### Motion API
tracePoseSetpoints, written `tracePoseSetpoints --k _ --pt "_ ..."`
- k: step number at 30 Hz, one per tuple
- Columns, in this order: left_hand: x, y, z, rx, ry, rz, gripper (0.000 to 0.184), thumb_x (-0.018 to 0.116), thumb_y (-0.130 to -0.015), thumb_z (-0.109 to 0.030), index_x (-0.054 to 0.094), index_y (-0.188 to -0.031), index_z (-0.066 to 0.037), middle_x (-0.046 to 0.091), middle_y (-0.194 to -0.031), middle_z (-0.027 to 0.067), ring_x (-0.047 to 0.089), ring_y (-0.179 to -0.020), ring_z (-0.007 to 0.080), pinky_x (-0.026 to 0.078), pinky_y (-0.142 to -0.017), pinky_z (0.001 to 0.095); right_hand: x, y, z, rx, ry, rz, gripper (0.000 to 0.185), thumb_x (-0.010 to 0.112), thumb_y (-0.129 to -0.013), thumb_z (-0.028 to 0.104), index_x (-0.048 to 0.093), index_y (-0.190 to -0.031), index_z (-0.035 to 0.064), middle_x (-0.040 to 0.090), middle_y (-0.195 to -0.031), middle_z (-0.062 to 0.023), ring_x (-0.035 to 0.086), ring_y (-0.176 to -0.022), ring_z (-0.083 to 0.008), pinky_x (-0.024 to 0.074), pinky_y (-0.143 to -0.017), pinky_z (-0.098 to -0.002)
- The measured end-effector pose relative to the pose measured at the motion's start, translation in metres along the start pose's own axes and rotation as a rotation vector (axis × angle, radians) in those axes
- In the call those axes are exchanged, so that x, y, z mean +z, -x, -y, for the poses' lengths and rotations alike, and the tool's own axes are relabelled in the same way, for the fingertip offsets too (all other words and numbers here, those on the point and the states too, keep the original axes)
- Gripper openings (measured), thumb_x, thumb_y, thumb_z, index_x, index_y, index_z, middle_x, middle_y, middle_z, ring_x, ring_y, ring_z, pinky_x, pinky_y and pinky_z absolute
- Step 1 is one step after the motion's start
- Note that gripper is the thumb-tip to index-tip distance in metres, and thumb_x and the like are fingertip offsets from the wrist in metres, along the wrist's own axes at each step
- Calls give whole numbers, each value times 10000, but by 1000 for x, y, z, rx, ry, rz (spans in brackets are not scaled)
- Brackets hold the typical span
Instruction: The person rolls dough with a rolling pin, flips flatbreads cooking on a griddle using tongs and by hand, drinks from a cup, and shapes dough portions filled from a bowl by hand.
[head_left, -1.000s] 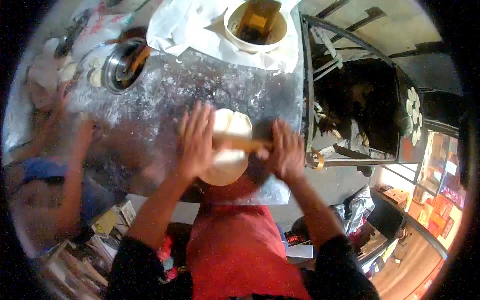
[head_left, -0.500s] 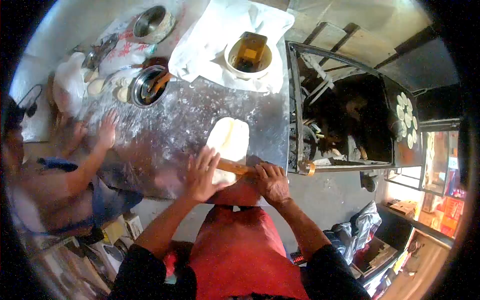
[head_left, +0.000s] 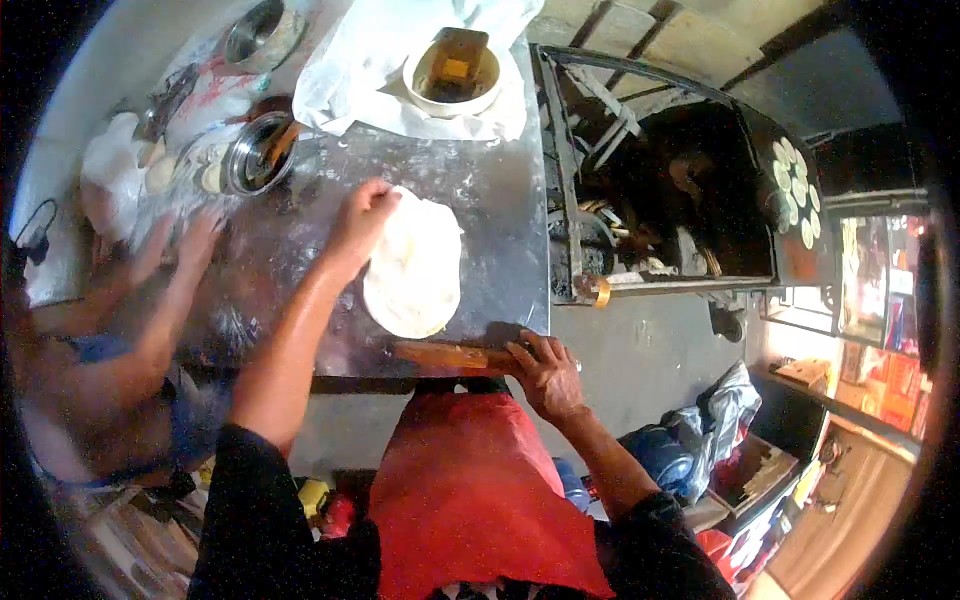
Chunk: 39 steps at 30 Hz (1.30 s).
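Note:
A pale, flattened oval of dough (head_left: 413, 268) lies on the dark floured worktop (head_left: 300, 290). My left hand (head_left: 364, 222) pinches the dough's far left edge between thumb and fingers. At the near edge of the worktop, my right hand (head_left: 545, 375) is closed over the right end of a wooden rolling pin (head_left: 450, 356). The pin lies sideways just in front of the dough, apart from it.
Across from me stands a cream bowl (head_left: 452, 80) on a white plastic sheet (head_left: 350, 70). A steel pot (head_left: 262, 155) sits to its left. At far left, a co-worker's hands (head_left: 195, 240) are over the worktop. An open dark oven (head_left: 670, 190) adjoins on the right.
My left hand has left the rolling pin and moved up to the dough's far edge. The pin has come off the dough toward me. My view has shifted slightly.

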<state>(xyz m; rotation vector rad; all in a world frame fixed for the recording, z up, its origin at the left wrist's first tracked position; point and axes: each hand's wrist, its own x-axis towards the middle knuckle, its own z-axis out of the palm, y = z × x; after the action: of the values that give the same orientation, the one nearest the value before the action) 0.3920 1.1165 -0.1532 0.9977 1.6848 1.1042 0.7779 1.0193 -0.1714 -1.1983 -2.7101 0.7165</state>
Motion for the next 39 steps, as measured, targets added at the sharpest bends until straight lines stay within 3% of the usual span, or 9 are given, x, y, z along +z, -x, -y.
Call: tracePoseSetpoints --k 6,8,12,16,22,28,31,34,39 --pt "-4 11 -109 275 13 4 166 574 -1000 -184 594 -1018 -20 617 -908 -7 552 -812 87 460 -766 265 -16 -9 16 12 1 -41 401 699 -855 259 642 -1244 181 578 -1291 -98 564 -1134 -339 482 -925 -486" --pt "2 12 -86 401 -113 129 171 555 -1008 -184 582 -1037 -17 629 -897 39 566 -818 107 472 -759 298 -16 -13 20 -3 -6 -40 398 698 -853 259 645 -1242 189 578 -1290 -100 563 -1135 -340 484 -923 -487" --pt "21 77 -29 314 -759 314 144 579 -944 -135 583 -1001 -3 641 -879 216 626 -840 408 492 -733 487 -9 -10 20 -7 -5 -46 376 690 -861 257 653 -1230 196 577 -1289 -113 562 -1138 -342 485 -923 -486" --pt "17 146 2 291 -732 729 335 690 -898 -249 620 -1166 -61 684 -1084 195 637 -1056 382 504 -913 470 1 -3 13 -6 1 98 463 609 -902 262 573 -1363 260 486 -1416 -125 503 -1230 -362 444 -989 -500" --pt "49 97 25 382 -897 71 782 661 -914 -350 293 -1539 -56 300 -1592 194 222 -1495 369 193 -1171 580 -2 -7 16 -41 23 5 354 702 -862 231 656 -1211 194 568 -1311 -121 573 -1120 -340 484 -898 -484" --pt "17 89 37 285 -782 254 703 593 -960 -430 376 -1498 -33 344 -1573 183 279 -1480 319 182 -1193 521 -43 -7 42 58 21 25 379 738 -842 197 657 -1212 185 593 -1255 -107 599 -1085 -317 486 -859 -470" --pt "-6 87 22 212 -295 -129 447 535 -994 -238 525 -1368 6 576 -1346 233 525 -1283 383 407 -1077 416 -50 -55 39 -35 47 -89 416 731 -851 234 634 -1248 155 575 -1287 -117 598 -1083 -320 495 -848 -482" --pt "5 28 31 315 -784 -205 550 542 -997 -397 481 -1427 -60 507 -1456 152 401 -1403 355 254 -1148 575 -4 -164 2 -90 210 -46 557 586 -936 402 477 -1427 161 466 -1459 -187 515 -1247 -401 425 -995 -559" --pt "8 -57 60 519 -1127 -380 613 574 -958 -444 455 -1449 -97 420 -1523 167 384 -1392 400 179 -1163 615 -13 -252 -16 102 171 -228 774 527 -930 579 381 -1491 65 398 -1532 -186 390 -1388 -395 300 -1110 -571"
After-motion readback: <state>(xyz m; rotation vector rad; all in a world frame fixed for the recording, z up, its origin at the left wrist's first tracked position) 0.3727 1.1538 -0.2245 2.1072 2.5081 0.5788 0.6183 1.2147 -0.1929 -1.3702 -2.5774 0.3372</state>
